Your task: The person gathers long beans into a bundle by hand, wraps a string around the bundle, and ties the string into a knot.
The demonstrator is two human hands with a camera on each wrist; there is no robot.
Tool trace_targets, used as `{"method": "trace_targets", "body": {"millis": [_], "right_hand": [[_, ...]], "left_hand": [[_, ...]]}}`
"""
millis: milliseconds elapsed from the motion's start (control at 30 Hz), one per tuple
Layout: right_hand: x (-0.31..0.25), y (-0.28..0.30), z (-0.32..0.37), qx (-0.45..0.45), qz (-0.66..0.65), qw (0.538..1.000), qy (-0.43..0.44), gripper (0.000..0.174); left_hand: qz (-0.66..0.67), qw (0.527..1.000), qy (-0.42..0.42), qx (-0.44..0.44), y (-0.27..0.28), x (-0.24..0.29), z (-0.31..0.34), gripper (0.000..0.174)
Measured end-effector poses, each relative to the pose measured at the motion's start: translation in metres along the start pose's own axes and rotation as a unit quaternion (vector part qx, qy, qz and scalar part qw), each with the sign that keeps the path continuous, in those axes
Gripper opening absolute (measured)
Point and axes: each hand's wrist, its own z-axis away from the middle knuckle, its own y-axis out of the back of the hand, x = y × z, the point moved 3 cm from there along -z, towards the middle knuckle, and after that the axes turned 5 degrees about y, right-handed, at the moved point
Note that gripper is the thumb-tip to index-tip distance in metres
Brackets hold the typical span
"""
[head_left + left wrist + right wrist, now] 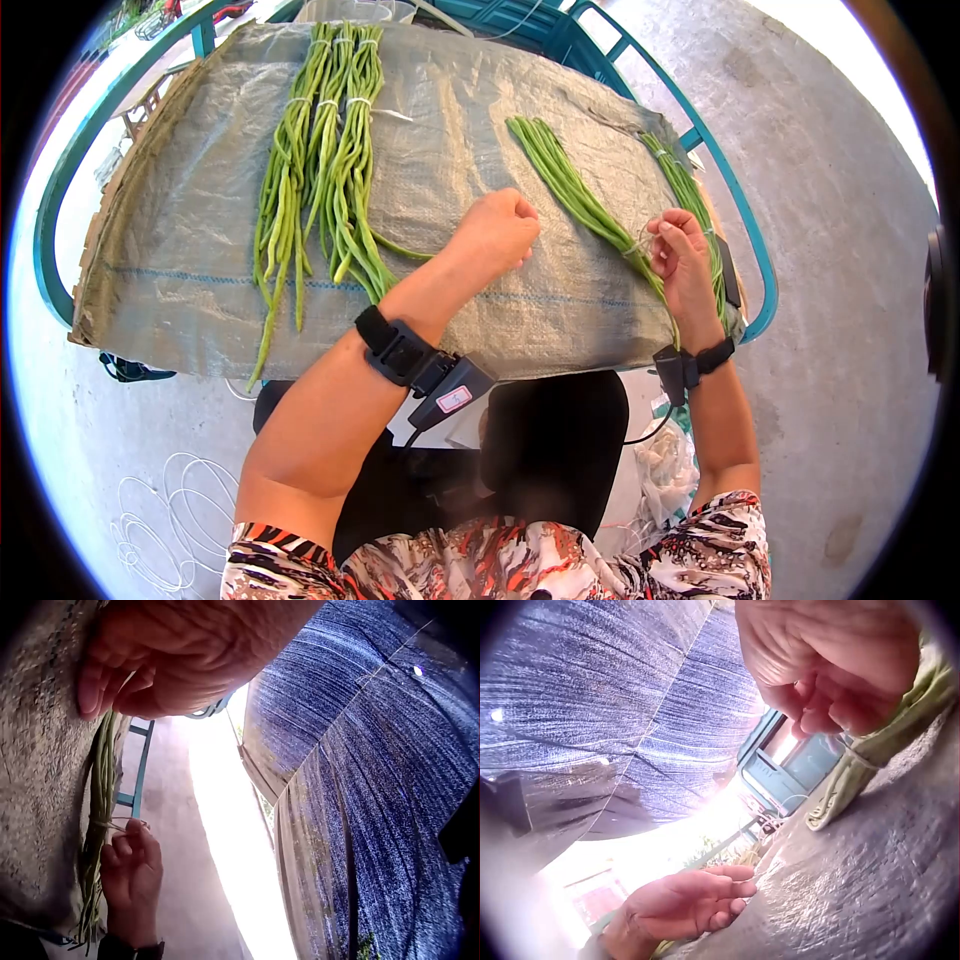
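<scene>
My right hand (680, 262) pinches a thin tie (114, 823) that wraps a bundle of long green beans (575, 190), beside the bundle's lower part. In the left wrist view the tie runs from the beans to the fingertips. My left hand (492, 232) hovers left of this bundle, over the sheet, its fingers curled. Nothing shows between them, and in the right wrist view the left hand (694, 907) has its thumb near the index finger. Several tied bundles of long beans (325, 150) lie together on the left; another tied bundle (685, 185) lies at the right edge.
A grey woven plastic sheet (440, 140) covers the work surface, framed by teal metal rails (735, 200). A white tie end (392, 114) sticks out from the left bundles. Coiled white wire (180, 520) and a plastic bag (665, 465) lie below, near the person's legs.
</scene>
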Motion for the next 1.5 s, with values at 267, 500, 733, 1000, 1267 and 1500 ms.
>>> {"method": "trace_targets", "body": {"millis": [267, 500, 733, 1000, 1267, 1500], "right_hand": [[-0.045, -0.023, -0.001, 0.076, 0.127, 0.962, 0.228, 0.019], [-0.001, 0.013, 0.003, 0.025, 0.345, 0.932, 0.107, 0.017], [-0.003, -0.045, 0.039, -0.123, 0.593, 0.741, 0.289, 0.018], [0.002, -0.025, 0.012, -0.056, 0.273, 0.958, 0.065, 0.011], [-0.066, 0.024, -0.049, 0.143, 0.389, 0.856, 0.31, 0.014], [0.0, 0.058, -0.073, 0.044, 0.687, 0.661, 0.299, 0.027]], "left_hand": [[-0.004, 1.0, -0.001, -0.001, 0.001, 0.001, 0.001, 0.028], [-0.007, 1.0, -0.004, 0.002, 0.001, -0.001, -0.001, 0.027], [-0.003, 1.0, 0.001, 0.0, 0.0, 0.001, 0.001, 0.027], [-0.006, 1.0, -0.001, -0.006, 0.002, 0.0, 0.0, 0.027], [0.008, 1.0, 0.008, -0.008, 0.002, -0.003, -0.005, 0.028], [0.169, 0.985, 0.013, 0.039, 0.007, 0.004, 0.0, 0.032]]}}
